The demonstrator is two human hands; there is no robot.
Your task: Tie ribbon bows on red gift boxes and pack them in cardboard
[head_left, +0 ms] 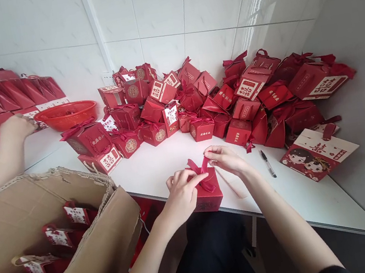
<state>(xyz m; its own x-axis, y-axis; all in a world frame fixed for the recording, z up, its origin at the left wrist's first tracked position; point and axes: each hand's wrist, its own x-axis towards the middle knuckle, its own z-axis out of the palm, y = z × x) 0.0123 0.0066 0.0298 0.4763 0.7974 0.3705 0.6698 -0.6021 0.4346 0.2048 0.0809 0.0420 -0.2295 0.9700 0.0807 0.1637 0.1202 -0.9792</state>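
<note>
A small red gift box (210,193) stands at the near edge of the white table (159,164). A red ribbon (199,167) rises from its top. My left hand (182,194) wraps the box's left side, with its thumb pinching the ribbon. My right hand (223,157) pinches the ribbon's other end just above the box's right corner. Both hands are closed on the ribbon.
A pile of several red gift boxes (197,101) fills the back of the table. A black pen (268,164) and a flat printed bag (316,154) lie to the right. An open cardboard carton (92,246) holds red boxes at left. Another person's arm (8,148) reaches near a red basket (67,114).
</note>
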